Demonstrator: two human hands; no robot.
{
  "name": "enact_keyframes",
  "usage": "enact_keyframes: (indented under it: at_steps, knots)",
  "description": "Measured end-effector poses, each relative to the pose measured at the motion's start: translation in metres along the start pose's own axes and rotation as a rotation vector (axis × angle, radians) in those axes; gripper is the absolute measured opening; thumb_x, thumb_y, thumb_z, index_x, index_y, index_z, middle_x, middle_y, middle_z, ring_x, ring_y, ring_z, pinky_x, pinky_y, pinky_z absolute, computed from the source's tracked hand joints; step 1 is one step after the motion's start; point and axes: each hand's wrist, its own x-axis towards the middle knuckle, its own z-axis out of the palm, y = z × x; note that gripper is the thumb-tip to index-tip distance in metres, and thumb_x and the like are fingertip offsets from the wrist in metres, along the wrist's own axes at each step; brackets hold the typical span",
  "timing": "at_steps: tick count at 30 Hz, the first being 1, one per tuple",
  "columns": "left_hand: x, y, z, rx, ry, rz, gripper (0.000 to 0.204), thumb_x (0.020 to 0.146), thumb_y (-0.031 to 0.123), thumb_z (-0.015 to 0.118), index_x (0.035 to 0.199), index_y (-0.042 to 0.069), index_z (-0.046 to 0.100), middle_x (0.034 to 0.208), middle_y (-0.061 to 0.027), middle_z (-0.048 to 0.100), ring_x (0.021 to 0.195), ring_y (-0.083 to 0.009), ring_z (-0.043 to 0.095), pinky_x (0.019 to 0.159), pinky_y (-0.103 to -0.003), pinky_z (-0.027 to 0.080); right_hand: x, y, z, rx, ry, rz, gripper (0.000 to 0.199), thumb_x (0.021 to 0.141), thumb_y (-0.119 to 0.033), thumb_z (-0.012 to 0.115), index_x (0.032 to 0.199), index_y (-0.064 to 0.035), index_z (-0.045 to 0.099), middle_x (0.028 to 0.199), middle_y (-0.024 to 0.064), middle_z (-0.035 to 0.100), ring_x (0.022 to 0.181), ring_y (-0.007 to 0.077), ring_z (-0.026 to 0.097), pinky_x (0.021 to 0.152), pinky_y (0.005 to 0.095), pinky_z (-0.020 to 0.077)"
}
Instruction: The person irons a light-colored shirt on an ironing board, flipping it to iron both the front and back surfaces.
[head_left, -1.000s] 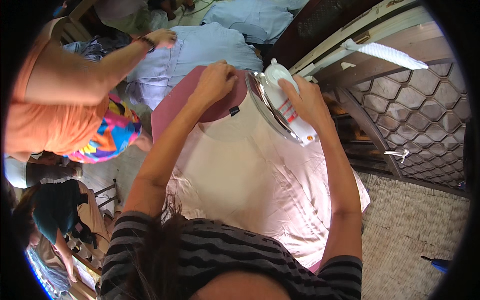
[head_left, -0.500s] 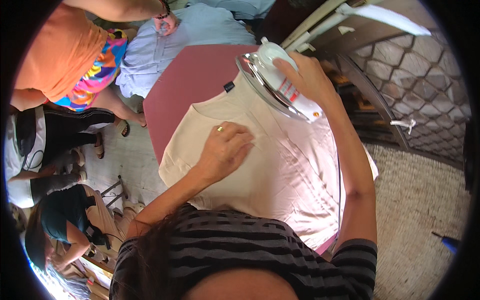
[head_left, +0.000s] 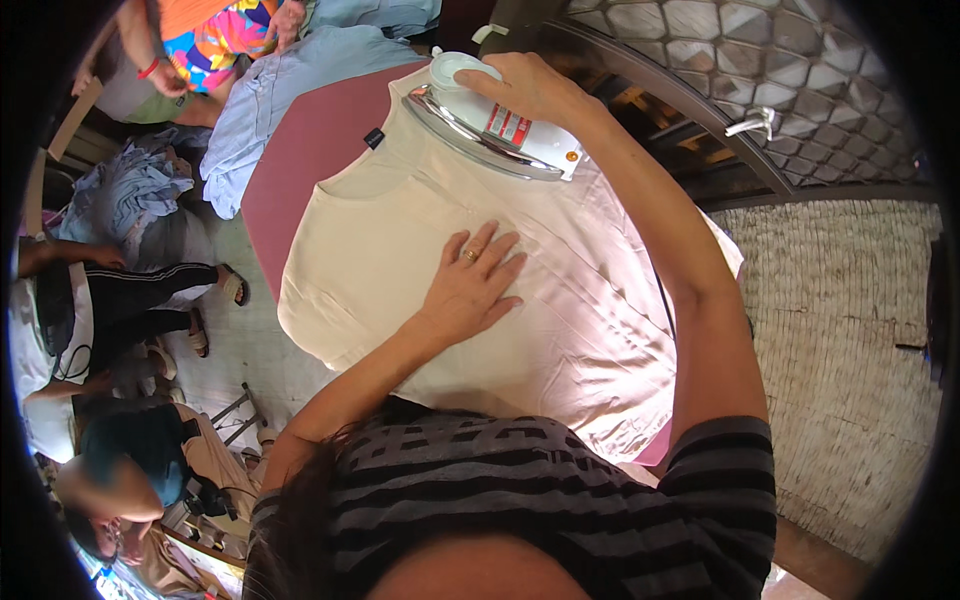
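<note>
A cream shirt lies spread over a dark pink ironing surface, its neckline and small black label toward the far left. Wrinkles run across its right and lower parts. My right hand is wrapped round the handle of a white iron, whose shiny metal soleplate edge rests on the far right of the shirt. The handle itself is mostly hidden by the hand. My left hand lies flat on the middle of the shirt with its fingers spread, a ring on one finger.
Light blue garments are heaped beyond the table's far left edge, near another person's hand. More people sit or stand along the left. A dark metal door with a lattice stands at the far right, above a woven-looking mat.
My right hand has brought the iron, tilted up before, down onto the shirt. My left hand has gone from loosely curled to spread flat. The view has shifted, and people at left have moved.
</note>
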Motion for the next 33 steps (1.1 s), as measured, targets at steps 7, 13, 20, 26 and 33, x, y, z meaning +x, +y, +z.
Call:
enact_keyframes:
  at_steps: [7, 13, 20, 26, 33]
  knots:
    - [-0.007, 0.042, 0.014, 0.087, -0.064, -0.033, 0.060, 0.085, 0.040, 0.069, 0.136, 0.013, 0.053, 0.152, -0.0140, 0.037, 0.144, -0.0367, 0.028, 0.112, -0.059, 0.022, -0.110, 0.055, -0.016, 0.006, 0.057, 0.066, 0.055, 0.095, -0.052, 0.055, 0.103, 0.0010, 0.067, 0.078, 0.0211, 0.067, 0.069, 0.0295, 0.064, 0.069, 0.0415, 0.0497]
    - [-0.016, 0.093, 0.034, 0.014, -0.191, 0.081, 0.061, 0.088, 0.045, 0.065, 0.138, 0.014, 0.050, 0.156, -0.0141, 0.033, 0.146, -0.0384, 0.025, 0.111, -0.062, 0.022, -0.186, 0.079, -0.034, 0.091, 0.035, 0.174, 0.054, 0.094, -0.051, 0.056, 0.100, 0.0013, 0.066, 0.077, 0.0217, 0.066, 0.068, 0.0306, 0.065, 0.068, 0.0415, 0.0500]
    - [-0.041, 0.086, 0.012, 0.168, -0.130, -0.136, 0.063, 0.089, 0.045, 0.064, 0.140, 0.013, 0.049, 0.158, -0.0128, 0.030, 0.148, -0.0365, 0.023, 0.114, -0.059, 0.019, -0.323, 0.055, -0.045, 0.109, 0.187, 0.204, 0.042, 0.094, -0.038, 0.062, 0.104, 0.0026, 0.059, 0.085, 0.0226, 0.066, 0.076, 0.0339, 0.066, 0.070, 0.0399, 0.0502]
    - [-0.074, 0.060, -0.016, 0.103, -0.158, -0.204, 0.051, 0.090, 0.041, 0.064, 0.135, 0.018, 0.056, 0.153, -0.0094, 0.040, 0.144, -0.0336, 0.031, 0.114, -0.056, 0.022, -0.371, -0.011, 0.000, 0.508, 0.136, 0.428, 0.028, 0.096, -0.024, 0.062, 0.103, 0.0015, 0.055, 0.071, 0.0192, 0.065, 0.064, 0.0212, 0.066, 0.059, 0.0350, 0.0480]
    - [-0.081, 0.007, -0.054, 0.092, 0.084, -0.295, 0.034, 0.085, 0.022, 0.070, 0.117, 0.011, 0.065, 0.130, -0.0101, 0.058, 0.120, -0.0315, 0.054, 0.100, -0.050, 0.037, -0.330, -0.048, 0.055, 0.375, 0.333, 0.391, 0.027, 0.096, -0.022, 0.060, 0.100, 0.0025, 0.049, 0.072, 0.0261, 0.061, 0.063, 0.0423, 0.063, 0.057, 0.0436, 0.0463]
